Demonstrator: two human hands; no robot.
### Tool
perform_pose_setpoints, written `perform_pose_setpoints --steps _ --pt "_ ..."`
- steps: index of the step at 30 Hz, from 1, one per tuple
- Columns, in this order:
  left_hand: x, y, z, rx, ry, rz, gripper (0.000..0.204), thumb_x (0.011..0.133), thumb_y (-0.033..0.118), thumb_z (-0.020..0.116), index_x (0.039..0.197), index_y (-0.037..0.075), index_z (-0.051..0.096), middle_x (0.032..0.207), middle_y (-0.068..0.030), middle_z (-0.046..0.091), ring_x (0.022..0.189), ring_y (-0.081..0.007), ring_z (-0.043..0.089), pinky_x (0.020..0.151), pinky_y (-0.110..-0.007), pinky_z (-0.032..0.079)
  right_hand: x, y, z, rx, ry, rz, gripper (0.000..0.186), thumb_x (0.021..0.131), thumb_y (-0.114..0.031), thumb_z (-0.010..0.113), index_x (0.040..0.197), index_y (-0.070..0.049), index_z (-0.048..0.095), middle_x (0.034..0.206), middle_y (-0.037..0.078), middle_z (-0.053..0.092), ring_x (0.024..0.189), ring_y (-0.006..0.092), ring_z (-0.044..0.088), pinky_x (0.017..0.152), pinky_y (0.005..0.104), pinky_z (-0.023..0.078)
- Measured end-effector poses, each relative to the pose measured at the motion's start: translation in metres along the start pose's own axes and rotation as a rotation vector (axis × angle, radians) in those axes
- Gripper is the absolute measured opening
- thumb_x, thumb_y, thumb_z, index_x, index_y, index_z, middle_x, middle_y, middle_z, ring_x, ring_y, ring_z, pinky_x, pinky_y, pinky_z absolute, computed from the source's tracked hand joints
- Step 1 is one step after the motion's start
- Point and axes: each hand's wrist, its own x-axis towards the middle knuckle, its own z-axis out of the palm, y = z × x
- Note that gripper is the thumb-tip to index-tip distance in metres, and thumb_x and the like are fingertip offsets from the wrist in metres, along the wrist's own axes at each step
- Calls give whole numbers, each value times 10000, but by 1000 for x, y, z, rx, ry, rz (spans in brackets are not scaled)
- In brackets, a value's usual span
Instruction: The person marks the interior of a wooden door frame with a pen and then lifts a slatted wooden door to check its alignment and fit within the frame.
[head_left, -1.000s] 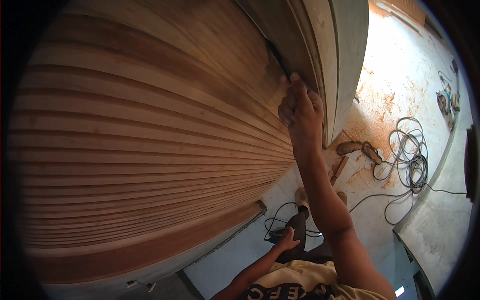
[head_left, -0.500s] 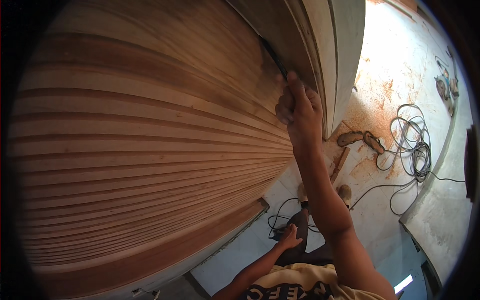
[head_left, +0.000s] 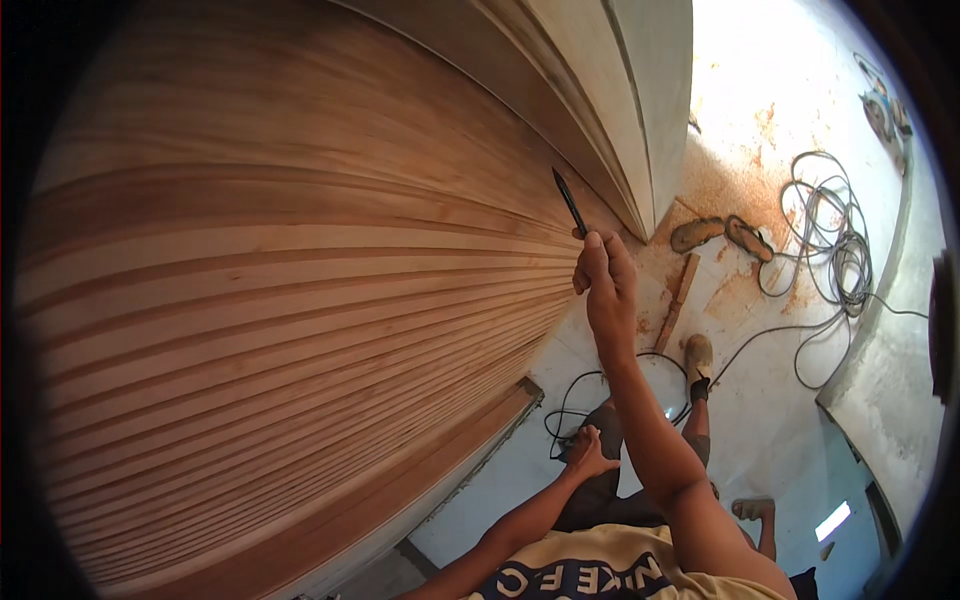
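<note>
My right hand [head_left: 608,270] is closed around a slim dark pointed tool [head_left: 570,202], its tip facing away from me. That tip is over or near the plain upper board of a large slatted wooden panel [head_left: 300,330]; I cannot tell whether it touches. Lower down, my left hand [head_left: 592,458] hangs by my left thigh with the thumb spread away from the fingers, and I see nothing plainly held in it.
A pale moulded wooden piece [head_left: 650,110] stands beyond the panel. On the tiled floor lie sandals [head_left: 748,238], a wood strip [head_left: 680,295], coiled cable [head_left: 845,265] and sawdust [head_left: 760,190]. A power tool [head_left: 885,115] is at far right, a grey ledge [head_left: 895,370] nearer.
My right hand has come nearer to me, drawing the tool away from the joint by the moulded piece; more of the tool shows. The view and my feet have shifted.
</note>
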Motion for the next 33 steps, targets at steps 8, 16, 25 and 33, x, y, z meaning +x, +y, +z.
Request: perform_pose_setpoints --steps 8,16,25,33 --pt "30 14 4 89 59 -163 797 637 454 821 1132 43 349 1162 -200 485 1010 -391 606 806 -503 536 31 39 -5 -208 99 -99 283 996 -249 544 974 11 656 655 -29 450 583 53 371 525 238 315" --pt "34 -5 20 277 128 -54 635 749 409 731 1105 33 364 1125 -190 501 901 -394 644 737 -490 544 38 96 -14 56 172 6 316 993 -288 554 1028 18 628 607 -63 406 533 23 355 486 203 298" --pt "35 14 4 179 155 -117 602 744 396 745 1082 39 397 1106 -189 499 949 -388 607 730 -497 520 46 194 -80 -97 290 6 307 983 -292 561 949 0 647 657 -37 477 599 57 412 520 241 327" --pt "30 3 10 131 165 -27 619 685 300 805 1070 30 402 1207 -218 486 1084 -398 542 834 -479 490 55 283 -155 -319 409 45 324 977 -278 551 1004 24 666 691 64 541 626 145 484 594 306 412"
